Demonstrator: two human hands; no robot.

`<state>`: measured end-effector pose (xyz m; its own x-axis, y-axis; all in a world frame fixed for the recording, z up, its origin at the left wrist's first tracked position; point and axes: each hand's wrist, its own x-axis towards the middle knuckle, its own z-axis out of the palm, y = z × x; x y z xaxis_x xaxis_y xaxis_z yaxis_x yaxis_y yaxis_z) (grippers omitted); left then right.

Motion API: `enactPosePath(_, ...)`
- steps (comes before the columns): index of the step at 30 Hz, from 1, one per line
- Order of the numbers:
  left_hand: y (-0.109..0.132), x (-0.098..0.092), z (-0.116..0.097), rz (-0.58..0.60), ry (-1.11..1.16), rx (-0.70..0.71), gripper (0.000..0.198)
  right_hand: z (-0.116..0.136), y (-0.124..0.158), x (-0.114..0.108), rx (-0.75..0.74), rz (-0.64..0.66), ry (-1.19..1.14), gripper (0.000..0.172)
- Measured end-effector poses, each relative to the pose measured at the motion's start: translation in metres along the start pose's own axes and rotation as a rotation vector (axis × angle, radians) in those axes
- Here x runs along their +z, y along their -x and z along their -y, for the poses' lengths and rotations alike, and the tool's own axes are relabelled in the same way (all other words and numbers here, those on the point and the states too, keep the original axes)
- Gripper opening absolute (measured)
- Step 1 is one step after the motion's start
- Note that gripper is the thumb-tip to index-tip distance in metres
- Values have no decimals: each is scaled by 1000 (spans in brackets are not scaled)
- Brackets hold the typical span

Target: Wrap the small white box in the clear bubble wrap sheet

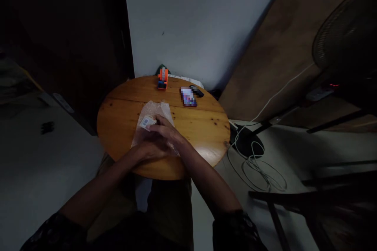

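A sheet of clear bubble wrap (pixel 155 110) lies on the round wooden table (pixel 203 125). Both of my hands rest on it near the table's front edge. My right hand (pixel 166 129) lies over the left one and pinches a small white labelled item (pixel 147 122) against the wrap with curled fingers. My left hand (pixel 149 146) sits underneath, its fingers mostly hidden by the right hand and the wrap.
An orange tape dispenser (pixel 162 78) stands at the table's far edge. A phone (pixel 188 97) and a small dark object (pixel 196 91) lie to its right. White cables (pixel 255 160) coil on the floor right of the table, beside a standing fan (pixel 347 39).
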<state>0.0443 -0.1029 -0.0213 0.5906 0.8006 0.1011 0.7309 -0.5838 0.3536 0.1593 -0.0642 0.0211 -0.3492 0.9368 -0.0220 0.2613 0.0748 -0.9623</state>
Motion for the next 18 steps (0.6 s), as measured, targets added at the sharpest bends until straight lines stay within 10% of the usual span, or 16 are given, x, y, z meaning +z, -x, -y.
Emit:
enactPosePath(7,-2,-20,-3,65,9,-15,74,-31,-6,-43,69,-245,-292,29)
enactPosePath(13,0,-38,32,-62,83,-50,60,-41,-4,-45,54,-204,-249,39)
enactPosePath(18,11,-25,42,-38,-27,-185,85,-46,-8,-48,-5,-116,-105,42)
